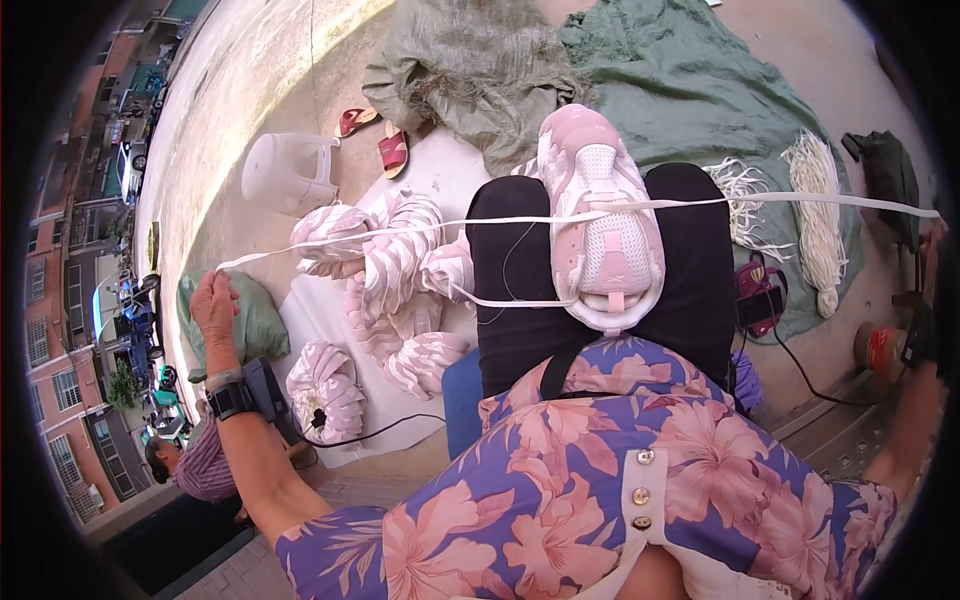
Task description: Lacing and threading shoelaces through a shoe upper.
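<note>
Taut white lace (400,231) spanning across the lap, shoe pile (385,290) crowding left, bare concrete (250,90) beyond

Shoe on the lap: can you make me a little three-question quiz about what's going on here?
1. True or false: the pink shoe lies on the person's lap.
2. What does the left hand hold? A) a sandal B) one end of the white lace C) a bucket
3. Fill in: on the white sheet beside the lap lies a heap of pink ____.

Key: 1 true. 2 B. 3 shoes. The right hand is at the picture's dark rim, where the lace's other end runs.
</note>
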`<move>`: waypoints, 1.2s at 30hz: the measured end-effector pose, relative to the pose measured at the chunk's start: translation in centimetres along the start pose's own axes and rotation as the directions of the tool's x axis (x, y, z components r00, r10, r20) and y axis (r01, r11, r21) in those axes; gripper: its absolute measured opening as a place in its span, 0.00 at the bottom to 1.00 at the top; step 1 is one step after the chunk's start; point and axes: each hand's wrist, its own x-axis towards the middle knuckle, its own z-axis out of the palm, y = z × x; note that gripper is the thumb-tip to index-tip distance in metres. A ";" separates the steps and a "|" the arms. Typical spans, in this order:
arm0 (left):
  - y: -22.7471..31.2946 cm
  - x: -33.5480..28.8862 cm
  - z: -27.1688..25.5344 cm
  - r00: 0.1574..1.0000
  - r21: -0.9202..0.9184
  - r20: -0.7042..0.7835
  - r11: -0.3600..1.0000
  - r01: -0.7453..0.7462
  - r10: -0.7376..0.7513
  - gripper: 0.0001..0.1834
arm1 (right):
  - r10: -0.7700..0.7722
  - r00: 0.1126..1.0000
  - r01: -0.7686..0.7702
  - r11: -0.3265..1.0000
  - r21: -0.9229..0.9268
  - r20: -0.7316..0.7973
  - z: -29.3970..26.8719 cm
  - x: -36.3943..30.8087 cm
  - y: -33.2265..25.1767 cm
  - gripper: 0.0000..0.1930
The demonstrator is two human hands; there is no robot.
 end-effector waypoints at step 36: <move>24.0 -17.4 21.5 0.721 -0.731 0.597 0.609 0.308 0.352 0.06 | -0.154 0.878 -0.419 0.208 0.884 0.453 25.3 -20.5 -37.3 0.02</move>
